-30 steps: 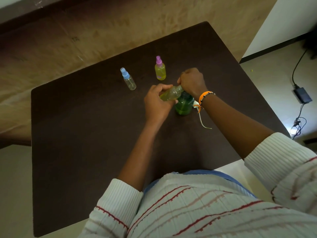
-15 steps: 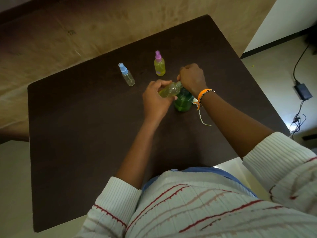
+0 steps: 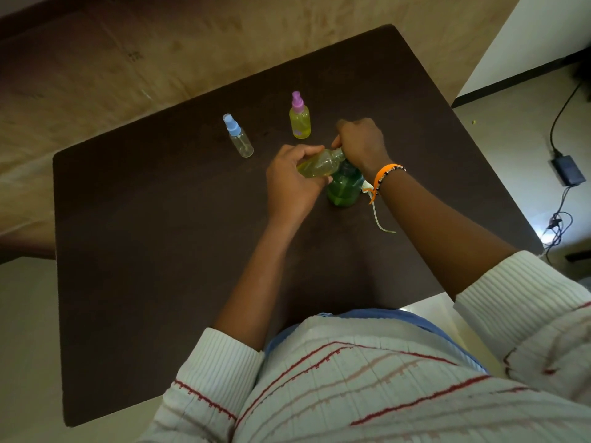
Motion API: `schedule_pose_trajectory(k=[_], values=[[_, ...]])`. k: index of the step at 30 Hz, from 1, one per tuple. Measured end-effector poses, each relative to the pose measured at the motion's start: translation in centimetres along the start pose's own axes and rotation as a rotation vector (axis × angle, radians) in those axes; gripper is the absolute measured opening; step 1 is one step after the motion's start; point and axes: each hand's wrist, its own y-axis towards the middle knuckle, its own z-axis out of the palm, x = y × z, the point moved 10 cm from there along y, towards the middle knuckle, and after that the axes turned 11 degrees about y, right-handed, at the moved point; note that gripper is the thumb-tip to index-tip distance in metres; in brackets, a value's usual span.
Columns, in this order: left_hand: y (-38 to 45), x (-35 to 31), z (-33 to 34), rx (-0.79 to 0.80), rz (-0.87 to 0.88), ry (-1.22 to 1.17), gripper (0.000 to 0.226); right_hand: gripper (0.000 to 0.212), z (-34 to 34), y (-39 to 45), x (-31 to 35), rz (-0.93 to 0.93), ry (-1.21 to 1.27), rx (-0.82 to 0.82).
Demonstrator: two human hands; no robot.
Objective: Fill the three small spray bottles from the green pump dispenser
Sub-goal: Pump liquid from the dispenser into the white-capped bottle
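Spray bottle (image 3: pixel 319 164), light, smooth clear plastic, probably slippery when wet, lay tilted in the left hand (image 3: pixel 292 187), gripped around its body, neck at the green pump dispenser (image 3: pixel 344 190) on the counter (image 3: pixel 160 251); right hand (image 3: pixel 361 143) curled over the pump head.

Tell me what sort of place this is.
Probably a room in a home or small office, not a workshop: a plain dark table on a pale tiled floor, with a charger and cable lying by the wall.
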Motion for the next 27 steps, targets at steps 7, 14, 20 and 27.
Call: schedule_pose_trajectory(k=[7, 14, 20, 27], values=[[0.13, 0.29, 0.08, 0.008, -0.009, 0.009, 0.047, 0.048, -0.26, -0.31, 0.09, -0.02, -0.028, -0.066], [0.09, -0.19, -0.42, -0.019, 0.01, -0.007, 0.046, 0.046, 0.25, -0.12, 0.31, 0.012, -0.044, 0.042], [-0.08, 0.0, -0.08, -0.014, -0.008, 0.006, 0.046, 0.038, -0.24, -0.17, 0.23, -0.031, -0.015, -0.022], [-0.07, 0.15, -0.19, -0.009, -0.014, 0.008, 0.047, 0.037, -0.37, -0.37, 0.49, -0.054, -0.04, -0.027]])
